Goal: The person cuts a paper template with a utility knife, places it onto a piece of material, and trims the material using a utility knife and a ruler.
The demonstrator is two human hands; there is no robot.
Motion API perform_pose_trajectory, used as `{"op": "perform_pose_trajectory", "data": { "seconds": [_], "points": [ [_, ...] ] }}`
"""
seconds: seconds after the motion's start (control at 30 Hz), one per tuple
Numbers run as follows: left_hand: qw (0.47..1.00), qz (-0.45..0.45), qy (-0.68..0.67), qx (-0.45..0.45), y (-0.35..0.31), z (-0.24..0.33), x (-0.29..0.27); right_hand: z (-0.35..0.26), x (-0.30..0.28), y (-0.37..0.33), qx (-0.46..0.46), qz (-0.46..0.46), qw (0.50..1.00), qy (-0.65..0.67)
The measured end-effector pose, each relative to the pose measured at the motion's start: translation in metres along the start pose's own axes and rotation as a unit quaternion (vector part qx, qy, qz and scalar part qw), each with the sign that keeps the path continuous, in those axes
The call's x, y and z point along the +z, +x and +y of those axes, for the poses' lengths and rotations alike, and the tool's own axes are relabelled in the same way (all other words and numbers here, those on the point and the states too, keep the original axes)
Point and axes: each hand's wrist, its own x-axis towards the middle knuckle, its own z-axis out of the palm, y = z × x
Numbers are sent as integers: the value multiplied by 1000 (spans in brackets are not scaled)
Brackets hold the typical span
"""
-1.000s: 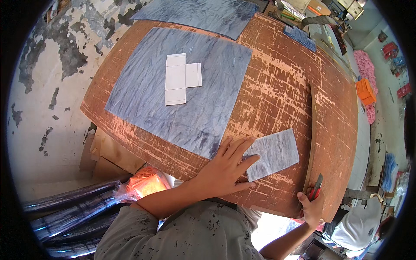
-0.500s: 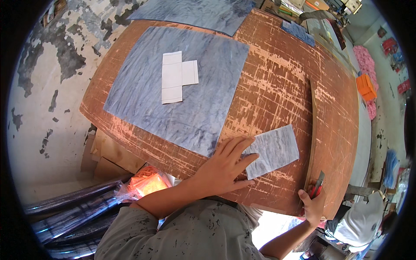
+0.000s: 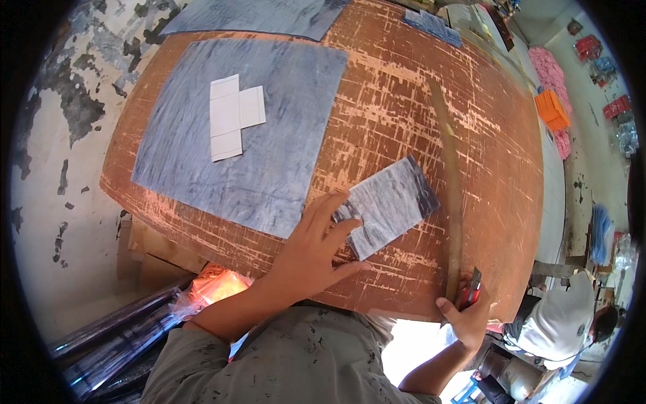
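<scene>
A small rectangular piece of grey-blue marbled sheet [image 3: 390,205] lies on the scratched brown board. My left hand [image 3: 316,236] is open, its fingertips resting on that piece's left edge. At the near right, my right hand [image 3: 465,313] is closed around a red and black utility knife [image 3: 473,286] with the blade end pointing up. The same hand pinches the near end of a long, thin wooden strip [image 3: 452,202], which runs away across the board to the right of the piece. Fingers behind the knife are partly hidden.
A large marbled sheet [image 3: 269,141] lies at the left, with a white T-shaped card template [image 3: 225,118] on it. Another sheet [image 3: 262,17] lies beyond. A folded blue piece [image 3: 433,28] sits at the far edge. Past the right edge is a person in white [image 3: 558,316].
The strip has turned from its narrow edge to show its broad face, its far end swinging left. The small piece has tilted, and a dark band now shows at its right end. The view has shifted.
</scene>
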Motion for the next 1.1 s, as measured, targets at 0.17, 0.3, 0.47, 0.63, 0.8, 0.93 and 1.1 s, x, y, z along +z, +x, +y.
{"op": "perform_pose_trajectory", "data": {
  "seconds": [0.17, 0.3, 0.47, 0.63, 0.8, 0.93, 1.1],
  "points": [
    [997, 28, 67, 21, 3, -2, -3, 0, 4, -13, -20, -87, 990, -114],
    [998, 15, 60, 22, 6, 1, -3, 5, 9, -20, -159, -98, 976, -113],
    [999, 22, 33, 14, 2, -8, 3, 7, 7, -26, -153, -119, 968, -159],
    [998, 29, 60, -16, -2, 4, 1, 2, 8, -32, -175, -112, 956, -208],
    [996, -4, 86, -12, 2, 14, -1, -4, 10, -43, -159, -109, 948, -253],
    [993, -32, 104, -38, 5, 24, 5, -2, 15, -46, -168, -107, 947, -252],
    [985, -53, 153, -67, 3, 19, 22, 4, 20, -47, -189, -75, 943, -263]
  ]
}}
